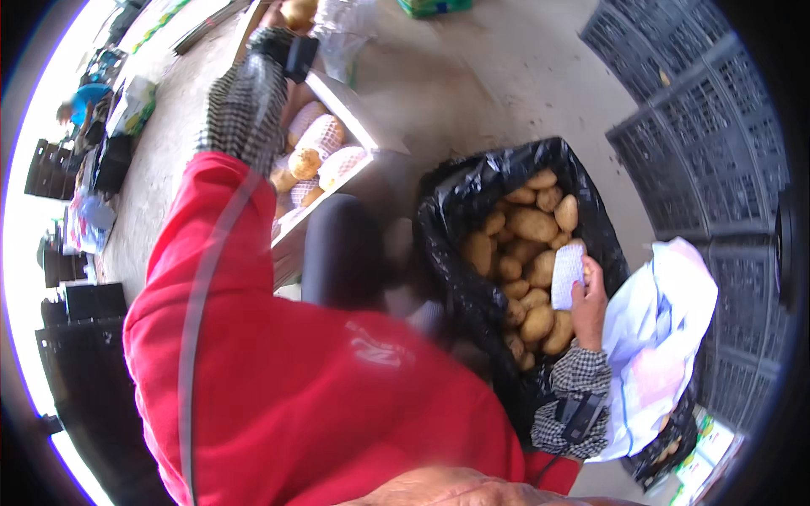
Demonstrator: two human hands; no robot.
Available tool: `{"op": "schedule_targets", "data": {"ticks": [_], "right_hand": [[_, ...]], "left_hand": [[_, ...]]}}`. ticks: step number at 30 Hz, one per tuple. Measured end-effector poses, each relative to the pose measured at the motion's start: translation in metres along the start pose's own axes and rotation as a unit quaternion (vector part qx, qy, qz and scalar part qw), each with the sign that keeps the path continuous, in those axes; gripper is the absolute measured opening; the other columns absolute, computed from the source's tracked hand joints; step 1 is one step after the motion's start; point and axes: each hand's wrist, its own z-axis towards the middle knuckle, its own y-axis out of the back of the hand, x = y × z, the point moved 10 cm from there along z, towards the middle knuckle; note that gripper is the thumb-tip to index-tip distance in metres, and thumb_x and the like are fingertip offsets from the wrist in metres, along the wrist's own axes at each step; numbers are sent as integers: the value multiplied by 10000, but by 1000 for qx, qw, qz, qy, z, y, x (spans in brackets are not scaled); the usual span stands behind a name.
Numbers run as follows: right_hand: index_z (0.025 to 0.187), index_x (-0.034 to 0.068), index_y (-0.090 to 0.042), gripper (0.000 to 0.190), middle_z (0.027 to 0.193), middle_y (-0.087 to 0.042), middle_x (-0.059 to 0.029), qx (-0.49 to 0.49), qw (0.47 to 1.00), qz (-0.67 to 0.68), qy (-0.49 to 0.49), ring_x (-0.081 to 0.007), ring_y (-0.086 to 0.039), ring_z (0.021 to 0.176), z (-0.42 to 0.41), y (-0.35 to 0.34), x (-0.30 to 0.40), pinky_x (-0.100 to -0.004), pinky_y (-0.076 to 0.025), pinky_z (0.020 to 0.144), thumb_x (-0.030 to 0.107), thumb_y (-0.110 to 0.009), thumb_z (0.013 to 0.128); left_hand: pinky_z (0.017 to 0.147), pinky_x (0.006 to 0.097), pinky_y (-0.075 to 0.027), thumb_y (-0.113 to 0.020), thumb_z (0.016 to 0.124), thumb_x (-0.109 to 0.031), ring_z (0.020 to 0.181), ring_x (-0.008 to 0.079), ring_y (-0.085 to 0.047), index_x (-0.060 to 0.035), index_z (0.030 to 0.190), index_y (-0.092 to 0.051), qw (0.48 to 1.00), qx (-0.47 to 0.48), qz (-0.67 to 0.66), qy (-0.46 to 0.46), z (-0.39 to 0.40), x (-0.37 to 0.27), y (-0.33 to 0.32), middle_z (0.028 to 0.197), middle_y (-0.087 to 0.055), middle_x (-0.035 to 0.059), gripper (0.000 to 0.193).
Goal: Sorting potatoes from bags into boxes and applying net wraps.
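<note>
At the top edge, my left hand holds a potato; part of the grip is cut off by the picture's edge. Below that arm, a white-rimmed box contains potatoes, several in foam net sleeves. On the right, my right hand grips a white foam net sleeve over loose potatoes. Whether a potato is inside this sleeve is unclear. The loose potatoes lie in a container lined with a black plastic bag.
Grey plastic crates are stacked along the right. A white sack or plastic bag lies beside my right forearm. Clear plastic wrapping is near the top. Black crates and a person in blue are far left.
</note>
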Motion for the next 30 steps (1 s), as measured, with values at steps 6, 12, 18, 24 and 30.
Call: {"op": "schedule_targets", "data": {"ticks": [6, 12, 18, 24, 30], "right_hand": [[1164, 76, -458, 401, 862, -554, -79, -38, 998, -49, 31, -141, -530, 769, -29, 43, 4, -264, -424, 701, -20, -440, 775], [1157, 49, -437, 366, 1000, -567, -143, -31, 986, 43, -157, -214, -557, 913, -51, 50, -62, -277, -416, 782, 19, -435, 792], [1098, 46, -485, 301, 940, -587, -135, -143, 985, 28, -92, -214, -571, 859, -52, 81, -62, -309, -441, 722, 81, -478, 799], [1151, 66, -473, 342, 1038, -566, -61, -153, 986, 34, -51, -160, -531, 881, -42, 88, -36, -265, -404, 811, 30, -457, 812], [1140, 54, -478, 335, 1095, -545, -90, -137, 990, -9, -38, -169, -507, 1008, -38, 83, -29, -285, -396, 847, 17, -458, 807]], "left_hand": [[767, 312, -485, -372, 896, -249, 957, 195, -546, -21, 1209, -353, 916, 233, 279, 172, -60, 192, -94, 1114, -508, 104, 388], [844, 397, -414, -543, 746, -350, 958, 309, -518, -41, 1095, -519, 282, 651, 704, -22, -321, 479, -163, 1161, -479, 164, 466], [905, 395, -376, -557, 713, -357, 1011, 313, -493, -85, 1129, -500, 179, 748, 639, -32, -369, 580, -115, 1185, -461, 162, 500], [932, 345, -358, -577, 681, -399, 1089, 280, -463, -50, 1227, -411, 162, 684, 674, 226, -363, 571, -115, 1201, -475, 155, 668], [949, 337, -335, -561, 698, -497, 1118, 283, -440, -32, 1241, -399, 178, 664, 711, 148, -353, 618, -126, 1223, -457, 163, 734]]}}
